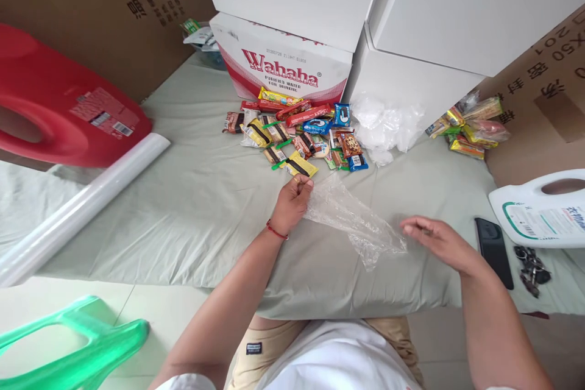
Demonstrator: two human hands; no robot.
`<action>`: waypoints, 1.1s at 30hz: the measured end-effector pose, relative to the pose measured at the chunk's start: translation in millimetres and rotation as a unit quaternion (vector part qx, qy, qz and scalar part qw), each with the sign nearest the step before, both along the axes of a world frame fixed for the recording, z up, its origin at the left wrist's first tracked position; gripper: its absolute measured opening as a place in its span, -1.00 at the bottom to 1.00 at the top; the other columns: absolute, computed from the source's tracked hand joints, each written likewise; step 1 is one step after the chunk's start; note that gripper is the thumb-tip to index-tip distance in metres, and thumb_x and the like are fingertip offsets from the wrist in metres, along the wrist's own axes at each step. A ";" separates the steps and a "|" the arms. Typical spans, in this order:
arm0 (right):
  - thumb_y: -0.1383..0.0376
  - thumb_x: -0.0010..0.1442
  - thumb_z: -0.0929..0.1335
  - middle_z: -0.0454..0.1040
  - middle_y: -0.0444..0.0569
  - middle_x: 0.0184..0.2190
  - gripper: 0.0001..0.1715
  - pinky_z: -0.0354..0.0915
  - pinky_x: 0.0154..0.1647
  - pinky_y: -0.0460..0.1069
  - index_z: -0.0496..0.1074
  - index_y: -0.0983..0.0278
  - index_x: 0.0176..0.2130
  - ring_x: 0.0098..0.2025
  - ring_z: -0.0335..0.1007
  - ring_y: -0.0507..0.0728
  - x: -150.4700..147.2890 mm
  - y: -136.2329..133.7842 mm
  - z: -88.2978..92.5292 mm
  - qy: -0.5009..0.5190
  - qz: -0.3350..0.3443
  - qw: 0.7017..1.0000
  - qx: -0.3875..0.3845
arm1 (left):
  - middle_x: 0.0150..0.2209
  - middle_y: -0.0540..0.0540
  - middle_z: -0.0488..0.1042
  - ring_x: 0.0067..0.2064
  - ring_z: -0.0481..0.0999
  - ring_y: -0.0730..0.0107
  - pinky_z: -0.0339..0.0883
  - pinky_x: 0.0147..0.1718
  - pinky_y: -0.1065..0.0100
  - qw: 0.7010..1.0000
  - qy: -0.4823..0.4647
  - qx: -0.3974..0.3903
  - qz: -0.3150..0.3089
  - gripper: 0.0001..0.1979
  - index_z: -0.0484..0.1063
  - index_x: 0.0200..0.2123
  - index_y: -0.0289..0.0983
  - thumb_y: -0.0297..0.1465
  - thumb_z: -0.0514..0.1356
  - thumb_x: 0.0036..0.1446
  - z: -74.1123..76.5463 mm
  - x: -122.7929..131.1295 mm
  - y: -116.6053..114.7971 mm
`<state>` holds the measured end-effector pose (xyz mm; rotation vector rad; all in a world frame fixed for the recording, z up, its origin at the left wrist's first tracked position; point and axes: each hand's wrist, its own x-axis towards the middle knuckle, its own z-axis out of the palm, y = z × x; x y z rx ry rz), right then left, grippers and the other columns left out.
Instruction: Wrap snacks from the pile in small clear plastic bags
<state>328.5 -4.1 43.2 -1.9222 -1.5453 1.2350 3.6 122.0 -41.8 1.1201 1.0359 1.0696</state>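
A clear plastic bag (350, 213) stretches across the cloth between my two hands. My left hand (294, 198), with a red cord at its wrist, pinches the bag's upper left corner. It is just in front of a yellow-wrapped snack (298, 165) at the near edge of the snack pile. At the bag's right end, my right hand (434, 239) has its fingers stretched out, with the fingertips close to the film; whether they touch it is hard to see. Red snack packets (308, 116), blue packets (342, 114) and a cookie packet (350, 144) lie heaped beyond the bag.
Crumpled clear bags (388, 125) lie right of the pile, before white boxes and a Wahaba-style printed carton (283, 67). More snacks (475, 128) lie farther right. A phone (493, 251), keys (532, 270) and a white jug (543, 210) are right; a red jug (68, 97) and film roll (86, 210) left.
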 end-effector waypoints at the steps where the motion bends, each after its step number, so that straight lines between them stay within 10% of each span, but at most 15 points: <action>1: -0.19 0.20 0.40 0.59 0.01 -0.24 -0.44 0.38 -0.19 0.02 0.59 0.21 -0.16 -0.23 0.44 0.18 -4.0 11.5 2.1 -0.004 -0.012 0.999 0.030 | -0.57 0.17 0.11 -0.57 0.01 0.55 -0.06 -0.57 0.45 1.000 0.005 0.009 -0.007 -0.66 0.30 -0.31 -0.21 -0.06 0.25 0.21 0.3 -0.2 -0.5; 10: 0.04 0.23 0.46 0.43 0.02 -0.01 -0.61 0.42 -0.09 0.06 0.55 0.12 0.00 -0.05 0.42 0.17 -97.4 118.2 -26.4 0.036 0.107 0.942 0.318 | -0.52 0.13 0.12 -0.51 0.05 0.51 0.00 -0.51 0.42 0.997 0.023 0.062 -0.029 -0.56 0.29 -0.31 -0.21 0.05 0.20 0.24 0.9 -1.6 -4.4; 24: 0.26 0.25 0.44 0.39 0.01 0.00 -0.93 0.30 0.08 0.18 0.61 0.14 -0.27 0.03 0.25 0.26 -113.7 123.5 -40.0 -0.155 0.164 0.893 0.390 | -0.53 0.11 0.12 -0.50 0.05 0.48 -0.01 -0.49 0.39 0.997 -0.014 0.055 -0.061 -0.51 0.30 -0.35 -0.21 0.11 0.19 0.22 2.6 -0.1 -6.0; 33: 0.32 0.32 0.39 0.39 0.01 -0.07 -0.81 0.29 0.00 0.13 0.63 0.13 -0.28 -0.04 0.19 0.24 -128.7 107.1 -25.0 -0.203 0.236 0.848 0.429 | -0.28 -0.05 0.48 -0.34 0.37 0.38 0.19 -0.41 0.37 1.000 0.011 0.015 -0.011 -0.46 0.43 -0.10 -0.25 0.13 0.13 0.24 8.0 -9.8 3.1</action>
